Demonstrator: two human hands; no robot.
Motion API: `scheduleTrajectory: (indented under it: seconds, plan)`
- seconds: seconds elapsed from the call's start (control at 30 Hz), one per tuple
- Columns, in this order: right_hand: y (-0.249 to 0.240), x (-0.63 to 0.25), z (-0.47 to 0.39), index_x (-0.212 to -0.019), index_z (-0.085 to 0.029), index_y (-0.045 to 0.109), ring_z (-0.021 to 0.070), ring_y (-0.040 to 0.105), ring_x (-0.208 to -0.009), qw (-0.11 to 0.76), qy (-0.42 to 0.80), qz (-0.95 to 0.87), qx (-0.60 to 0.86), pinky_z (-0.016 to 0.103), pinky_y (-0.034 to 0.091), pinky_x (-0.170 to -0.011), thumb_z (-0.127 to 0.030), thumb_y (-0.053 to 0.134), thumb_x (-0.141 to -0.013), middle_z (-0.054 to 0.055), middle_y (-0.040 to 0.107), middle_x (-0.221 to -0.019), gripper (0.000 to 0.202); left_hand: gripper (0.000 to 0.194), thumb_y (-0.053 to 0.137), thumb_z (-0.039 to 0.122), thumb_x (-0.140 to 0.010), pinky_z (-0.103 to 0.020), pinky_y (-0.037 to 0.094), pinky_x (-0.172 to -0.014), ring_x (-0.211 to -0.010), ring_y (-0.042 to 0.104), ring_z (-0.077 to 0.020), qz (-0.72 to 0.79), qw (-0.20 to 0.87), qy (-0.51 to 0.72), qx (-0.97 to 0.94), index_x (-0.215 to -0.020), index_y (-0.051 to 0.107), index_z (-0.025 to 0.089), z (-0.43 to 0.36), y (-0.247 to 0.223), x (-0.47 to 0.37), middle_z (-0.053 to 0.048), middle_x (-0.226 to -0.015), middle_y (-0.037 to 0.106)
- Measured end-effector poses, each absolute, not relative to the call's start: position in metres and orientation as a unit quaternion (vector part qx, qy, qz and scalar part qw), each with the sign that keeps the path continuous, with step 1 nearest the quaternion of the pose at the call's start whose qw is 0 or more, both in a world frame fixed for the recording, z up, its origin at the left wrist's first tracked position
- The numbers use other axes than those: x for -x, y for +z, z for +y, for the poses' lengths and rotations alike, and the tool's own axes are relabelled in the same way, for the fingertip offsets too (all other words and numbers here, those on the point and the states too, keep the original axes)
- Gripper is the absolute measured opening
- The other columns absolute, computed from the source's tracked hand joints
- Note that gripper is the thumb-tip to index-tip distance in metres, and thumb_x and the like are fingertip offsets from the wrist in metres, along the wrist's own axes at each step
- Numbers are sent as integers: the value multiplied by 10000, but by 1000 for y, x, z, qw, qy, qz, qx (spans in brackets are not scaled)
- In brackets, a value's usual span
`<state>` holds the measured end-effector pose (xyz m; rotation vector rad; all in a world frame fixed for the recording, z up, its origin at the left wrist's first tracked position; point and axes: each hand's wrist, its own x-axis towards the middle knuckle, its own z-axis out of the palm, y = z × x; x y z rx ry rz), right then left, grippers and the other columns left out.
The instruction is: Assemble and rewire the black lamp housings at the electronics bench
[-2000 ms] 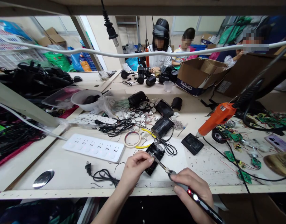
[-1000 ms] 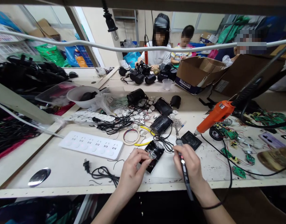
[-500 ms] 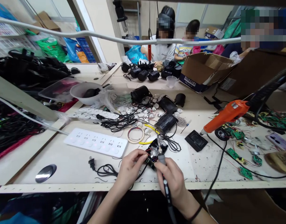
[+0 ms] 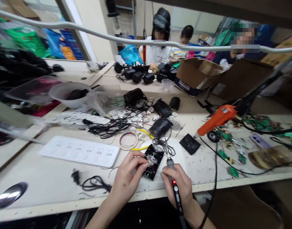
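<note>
A black housing with wires and small parts inside lies on the white work surface in front of me. My left hand is at its left side, thumb and fingers pinched together at the wires; what exactly they hold is too small to make out. My right hand is closed around a soldering iron with a grey grip and a red light. The iron's metal tip points up and away, to the right of the housing and apart from it.
A white power strip lies left, a plug cable nearer. Behind are a tape roll, black cases and cables. An orange electric screwdriver, a black square part and green boards are right. People sit across.
The view has shifted and tilted. My right hand has drawn the iron away from the housing to the right, and the housing's inside shows more.
</note>
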<state>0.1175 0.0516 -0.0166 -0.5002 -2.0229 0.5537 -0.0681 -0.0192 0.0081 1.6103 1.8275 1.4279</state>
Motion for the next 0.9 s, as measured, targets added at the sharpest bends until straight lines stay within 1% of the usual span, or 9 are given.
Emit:
scheduleTrajectory:
  seconds: [0.13, 0.27, 0.4, 0.47, 0.57, 0.63, 0.7, 0.8, 0.9]
  plan:
    - [-21, -160, 63, -1103, -158, 598, 169, 598, -744, 477, 138, -823, 275, 265, 525, -646, 44, 564, -863, 63, 571, -855, 316, 113, 550, 201, -947, -184, 508, -823, -943, 649, -117, 603, 122, 466, -636, -920, 654, 234, -12, 11, 62, -22, -977, 655]
    - [-26, -210, 78, -1091, -155, 596, 165, 593, -755, 484, 33, -792, 371, 266, 516, -688, 19, 585, -875, 51, 565, -842, 278, 102, 518, 221, -966, -184, 511, -828, -925, 656, -121, 569, 106, 430, -693, -973, 619, 227, -6, 5, 53, -19, -952, 672]
    - [-22, -253, 104, -1112, -167, 590, 185, 595, -804, 458, -76, -781, 419, 289, 508, -723, -33, 592, -893, 66, 572, -893, 256, 97, 522, 262, -968, -193, 511, -825, -912, 652, -130, 570, 85, 384, -721, -1007, 606, 235, -6, -3, 47, -14, -946, 673]
    - [-18, -266, 122, -1118, -173, 594, 197, 599, -823, 440, -109, -773, 444, 302, 503, -727, -80, 575, -914, 72, 573, -915, 225, 99, 524, 278, -967, -201, 512, -820, -909, 651, -135, 573, 76, 367, -729, -1011, 605, 243, -7, -6, 44, -11, -942, 675]
    - [-15, -273, 157, -1122, -184, 586, 219, 598, -838, 422, -98, -747, 504, 341, 507, -749, -160, 500, -948, 71, 571, -919, 196, 128, 498, 314, -979, -211, 517, -800, -894, 653, -145, 582, 63, 365, -724, -997, 605, 247, -7, -8, 41, -14, -933, 677]
    - [-16, -270, 182, -1132, -182, 569, 238, 593, -867, 420, -84, -734, 527, 373, 511, -775, -166, 447, -939, 82, 573, -943, 229, 143, 492, 335, -981, -206, 523, -783, -880, 656, -146, 585, 56, 364, -722, -997, 604, 249, -7, -8, 41, -16, -934, 679]
    - [-21, -265, 206, -1142, -176, 550, 251, 586, -885, 422, -75, -727, 536, 392, 512, -784, -143, 436, -898, 95, 572, -974, 271, 138, 500, 339, -977, -199, 529, -774, -876, 660, -144, 586, 53, 356, -726, -1007, 602, 251, -7, -9, 42, -17, -943, 683]
    - [-31, -256, 238, -1145, -166, 530, 265, 571, -889, 425, -58, -713, 554, 409, 511, -787, -113, 475, -820, 106, 556, -994, 334, 129, 499, 325, -978, -194, 533, -784, -881, 664, -140, 590, 52, 348, -727, -1017, 597, 252, -9, -10, 44, -17, -946, 685]
    - [-41, -251, 260, -1145, -151, 521, 275, 555, -913, 428, -44, -698, 573, 427, 503, -822, -93, 496, -778, 122, 540, -1015, 372, 121, 499, 315, -979, -190, 535, -787, -882, 663, -136, 597, 55, 348, -721, -1011, 594, 249, -11, -10, 44, -16, -941, 682]
